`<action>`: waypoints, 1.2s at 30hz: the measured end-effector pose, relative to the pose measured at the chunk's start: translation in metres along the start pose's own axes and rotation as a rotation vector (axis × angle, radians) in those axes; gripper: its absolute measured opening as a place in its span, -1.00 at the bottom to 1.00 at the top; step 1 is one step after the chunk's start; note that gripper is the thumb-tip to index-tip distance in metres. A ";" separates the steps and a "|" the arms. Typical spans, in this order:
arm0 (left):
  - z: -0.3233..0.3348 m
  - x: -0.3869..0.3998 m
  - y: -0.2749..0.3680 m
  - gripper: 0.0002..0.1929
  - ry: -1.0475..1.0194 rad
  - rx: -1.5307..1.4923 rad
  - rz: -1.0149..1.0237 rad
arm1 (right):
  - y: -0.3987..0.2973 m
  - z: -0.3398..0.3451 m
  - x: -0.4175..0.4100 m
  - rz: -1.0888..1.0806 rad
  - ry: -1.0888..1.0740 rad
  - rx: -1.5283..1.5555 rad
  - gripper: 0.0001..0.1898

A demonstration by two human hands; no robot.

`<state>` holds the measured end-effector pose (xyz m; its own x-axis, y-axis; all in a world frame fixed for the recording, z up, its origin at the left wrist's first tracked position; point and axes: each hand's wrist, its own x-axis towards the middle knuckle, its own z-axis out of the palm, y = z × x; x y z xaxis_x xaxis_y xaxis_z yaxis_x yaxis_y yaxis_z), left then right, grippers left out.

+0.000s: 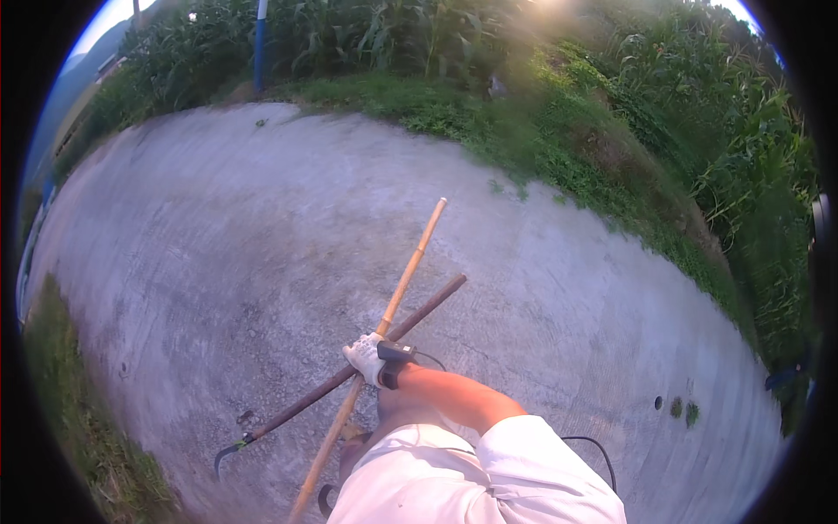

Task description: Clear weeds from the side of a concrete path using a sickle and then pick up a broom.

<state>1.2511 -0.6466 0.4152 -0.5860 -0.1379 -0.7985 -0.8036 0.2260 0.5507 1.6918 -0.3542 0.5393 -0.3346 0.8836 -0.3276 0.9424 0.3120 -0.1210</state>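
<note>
My right hand point(364, 357), in a whitish work glove, grips two poles where they cross. One is a light bamboo pole point(412, 268), running from ahead of me down to the lower edge of the view. The other is a dark-handled sickle point(304, 401); its curved blade point(224, 456) is at the lower left, and the handle's plain end points up to the right. A black device point(395, 354) with a cable is strapped to my right wrist. My left hand is out of view. Before me lies a concrete road.
Grass and low weeds point(563, 150) border the concrete road point(288, 216), with tall corn plants point(406, 39) behind. A blue and white post point(260, 56) stands at the far verge. More grass point(98, 406) lines the left edge. Small holes point(658, 403) show at right.
</note>
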 end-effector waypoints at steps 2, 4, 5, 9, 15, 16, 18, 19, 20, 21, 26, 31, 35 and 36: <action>0.006 -0.014 -0.008 -0.67 -0.024 0.015 -0.026 | 0.000 0.005 -0.005 0.007 0.002 0.018 -0.90; 0.015 -0.023 -0.016 -0.68 -0.053 0.015 -0.048 | 0.010 0.011 -0.015 0.040 0.033 0.082 -0.90; 0.018 -0.026 -0.018 -0.68 -0.065 0.020 -0.056 | 0.015 0.012 -0.022 0.112 -0.006 0.119 -0.88; 0.032 -0.034 -0.023 -0.69 -0.125 0.039 -0.088 | 0.050 0.010 -0.064 0.316 0.009 0.140 -0.84; 0.064 -0.043 -0.021 -0.70 -0.237 0.041 -0.135 | 0.119 0.035 -0.146 0.692 0.142 0.202 -0.74; 0.071 -0.046 -0.023 -0.70 -0.254 0.039 -0.150 | 0.125 0.032 -0.160 0.736 0.142 0.197 -0.73; 0.088 -0.055 -0.027 -0.70 -0.303 0.038 -0.178 | 0.139 0.028 -0.189 0.824 0.137 0.182 -0.73; 0.101 -0.056 -0.028 -0.70 -0.307 0.038 -0.172 | 0.145 0.029 -0.201 0.861 0.133 0.174 -0.73; 0.117 -0.055 -0.031 -0.65 -0.385 0.040 -0.205 | 0.148 0.027 -0.213 0.893 0.133 0.170 -0.73; 0.128 -0.055 -0.032 -0.59 -0.459 0.041 -0.237 | 0.148 0.025 -0.223 0.921 0.130 0.167 -0.73; 0.194 -0.154 -0.050 -0.57 -0.484 0.176 -0.252 | 0.167 0.050 -0.266 1.074 0.028 0.175 -0.69; 0.255 -0.194 -0.066 -0.53 -0.576 0.275 -0.223 | 0.200 0.068 -0.266 1.186 -0.156 0.262 -0.63; 0.289 -0.243 -0.078 -0.56 -0.585 0.320 -0.252 | 0.239 0.082 -0.267 1.228 -0.218 0.326 -0.61; 0.295 -0.253 -0.083 -0.54 -0.570 0.340 -0.226 | 0.246 0.078 -0.268 1.228 -0.230 0.331 -0.61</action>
<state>1.4972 -0.3463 0.4996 -0.1876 0.2893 -0.9387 -0.7675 0.5532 0.3239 2.0125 -0.5414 0.5238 0.7202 0.4383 -0.5378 0.5968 -0.7867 0.1580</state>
